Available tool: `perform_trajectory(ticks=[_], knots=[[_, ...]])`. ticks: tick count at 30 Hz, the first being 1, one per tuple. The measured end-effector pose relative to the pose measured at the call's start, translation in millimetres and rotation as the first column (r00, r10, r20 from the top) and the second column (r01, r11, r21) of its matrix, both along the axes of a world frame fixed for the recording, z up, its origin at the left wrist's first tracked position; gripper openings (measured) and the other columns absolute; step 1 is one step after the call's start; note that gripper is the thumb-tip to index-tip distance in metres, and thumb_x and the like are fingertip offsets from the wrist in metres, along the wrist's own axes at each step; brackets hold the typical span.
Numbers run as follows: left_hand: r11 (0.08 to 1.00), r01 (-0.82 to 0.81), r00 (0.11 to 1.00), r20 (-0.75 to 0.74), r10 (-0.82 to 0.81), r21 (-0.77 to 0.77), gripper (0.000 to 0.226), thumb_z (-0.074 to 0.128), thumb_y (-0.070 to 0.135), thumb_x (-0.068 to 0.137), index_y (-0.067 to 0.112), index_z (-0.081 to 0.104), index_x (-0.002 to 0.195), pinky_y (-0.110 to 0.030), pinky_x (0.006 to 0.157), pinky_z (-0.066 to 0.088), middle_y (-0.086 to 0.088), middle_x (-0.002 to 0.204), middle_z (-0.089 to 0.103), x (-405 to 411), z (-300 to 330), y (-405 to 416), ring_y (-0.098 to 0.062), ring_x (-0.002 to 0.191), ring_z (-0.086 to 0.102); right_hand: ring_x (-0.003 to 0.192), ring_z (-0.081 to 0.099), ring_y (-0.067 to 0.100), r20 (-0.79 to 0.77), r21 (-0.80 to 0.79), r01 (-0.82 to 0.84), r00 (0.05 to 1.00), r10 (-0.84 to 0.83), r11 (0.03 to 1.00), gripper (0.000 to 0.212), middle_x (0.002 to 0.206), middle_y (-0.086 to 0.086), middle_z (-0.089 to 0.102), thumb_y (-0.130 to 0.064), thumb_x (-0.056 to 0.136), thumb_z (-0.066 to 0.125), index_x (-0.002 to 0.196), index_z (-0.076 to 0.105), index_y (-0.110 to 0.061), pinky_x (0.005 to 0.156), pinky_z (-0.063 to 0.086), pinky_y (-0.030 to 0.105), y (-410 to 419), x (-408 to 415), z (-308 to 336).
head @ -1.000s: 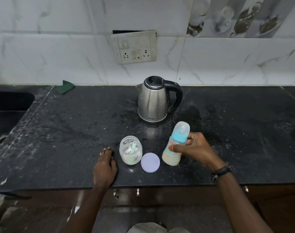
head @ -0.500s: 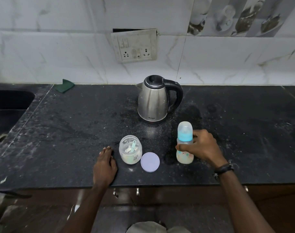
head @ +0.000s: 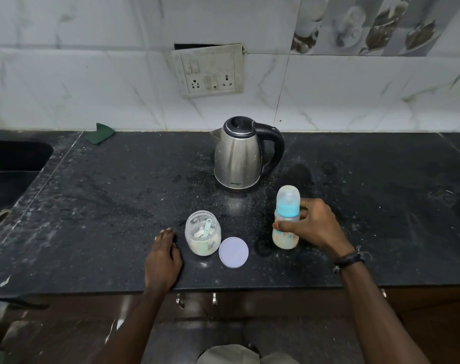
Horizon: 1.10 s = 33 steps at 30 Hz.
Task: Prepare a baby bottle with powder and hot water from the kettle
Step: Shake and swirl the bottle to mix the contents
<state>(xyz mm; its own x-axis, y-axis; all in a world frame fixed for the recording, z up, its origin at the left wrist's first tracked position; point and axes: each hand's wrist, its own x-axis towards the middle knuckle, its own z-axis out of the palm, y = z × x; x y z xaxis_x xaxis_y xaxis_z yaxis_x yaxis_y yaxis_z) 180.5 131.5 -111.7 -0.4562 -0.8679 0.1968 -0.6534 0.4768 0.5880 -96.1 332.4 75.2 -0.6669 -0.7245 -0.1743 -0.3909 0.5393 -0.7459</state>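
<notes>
Blue-capped bottle (head: 286,224): upright now, was tilted | right hand (head: 314,227) grip wraps it | left hand (head: 163,258) flat

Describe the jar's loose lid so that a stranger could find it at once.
Start at the steel kettle on the black counter. Toward the front edge, an open powder jar stands; the lid lies flat just right of it. It is the only pale lilac disc there.

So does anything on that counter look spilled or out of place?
Yes: pale powder specks are scattered over the black countertop around the kettle and powder jar, whose lilac lid lies beside it. The wall socket plate hangs crooked.
</notes>
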Motion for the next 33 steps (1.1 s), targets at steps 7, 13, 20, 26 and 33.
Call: perform_trajectory(ticks=[7,13,20,26,33], knots=[[1.000,0.002,1.000,0.004,-0.002,0.001,0.038,0.056,0.002,0.090,0.001,0.063,0.127,-0.051,0.103,0.049,-0.018,0.136,0.061,-0.3,-1.6,-0.3,-0.037,0.126,0.058,0.076,0.072,0.013,-0.023,0.153,-0.045,0.999,0.049,0.987,0.038,0.081,-0.004,0.076,-0.044,0.053,0.088,0.083,0.076,-0.025,0.071,0.059,0.036,2.9,-5.2,-0.3],[1.000,0.000,1.000,0.009,0.000,0.010,0.040,0.061,-0.002,0.089,0.001,0.062,0.129,-0.051,0.102,0.050,-0.018,0.137,0.061,-0.1,-0.9,-0.2,-0.036,0.126,0.058,0.077,0.071,0.009,-0.043,0.063,0.037,0.998,-0.035,0.997,0.040,0.082,-0.007,0.075,-0.043,0.055,0.089,0.087,0.075,-0.025,0.071,0.057,0.035,-2.4,0.0,-4.1],[1.000,0.001,1.000,0.008,-0.001,0.011,0.040,0.060,-0.002,0.089,0.001,0.062,0.129,-0.050,0.104,0.048,-0.017,0.137,0.060,-0.2,-0.6,-0.3,-0.036,0.128,0.056,0.073,0.068,0.011,-0.097,0.102,0.004,0.995,0.006,0.995,0.039,0.075,-0.008,0.071,-0.047,0.053,0.089,0.080,0.072,-0.023,0.065,0.054,0.032,-8.5,4.0,-3.9],[1.000,-0.002,1.000,0.016,0.001,0.014,0.040,0.060,-0.002,0.089,0.001,0.062,0.129,-0.050,0.103,0.048,-0.018,0.137,0.060,-1.0,2.0,0.6,-0.036,0.127,0.057,0.079,0.072,0.013,-0.073,0.043,-0.003,0.997,0.006,0.999,0.040,0.082,-0.007,0.075,-0.042,0.055,0.089,0.086,0.074,-0.023,0.071,0.059,0.035,-7.1,5.9,-9.8],[1.000,0.000,1.000,0.010,0.000,0.000,0.040,0.062,-0.002,0.088,0.001,0.063,0.128,-0.050,0.102,0.049,-0.018,0.136,0.061,-1.0,0.8,0.5,-0.037,0.126,0.058,0.076,0.070,0.015,-0.140,0.078,-0.012,0.990,0.023,0.997,0.043,0.080,-0.006,0.073,-0.048,0.053,0.086,0.084,0.072,-0.022,0.068,0.059,0.037,-5.6,5.4,-11.0]])
